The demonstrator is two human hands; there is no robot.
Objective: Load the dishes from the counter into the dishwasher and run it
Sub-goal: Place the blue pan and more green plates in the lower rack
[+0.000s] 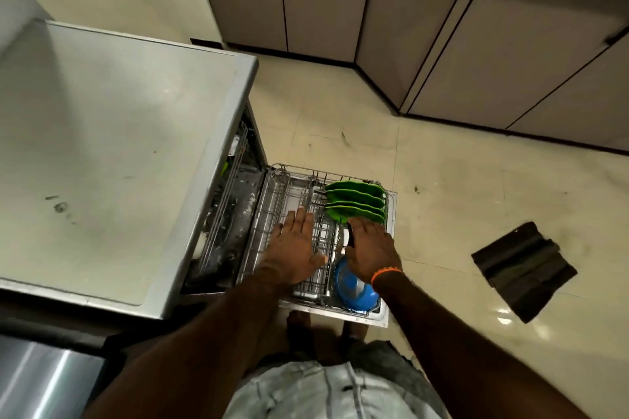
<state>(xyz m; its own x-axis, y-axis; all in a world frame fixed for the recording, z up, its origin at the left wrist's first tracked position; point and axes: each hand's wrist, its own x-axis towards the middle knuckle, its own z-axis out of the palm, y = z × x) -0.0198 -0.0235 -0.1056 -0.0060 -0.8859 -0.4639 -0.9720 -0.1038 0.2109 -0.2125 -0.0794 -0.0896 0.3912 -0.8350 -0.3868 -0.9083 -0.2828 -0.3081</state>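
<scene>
We see the left hand (295, 241) spread flat, fingers straight, over the pulled-out lower rack (277, 201) of the dishwasher (190, 180). The right hand (369, 250) reaches in beside it, fingers extended, with a dark object (350, 236) at its thumb; we cannot tell whether it grips it. Green plates (355, 202) stand just beyond its fingertips, and blue bowls (352, 289) lie under its wrist.
</scene>
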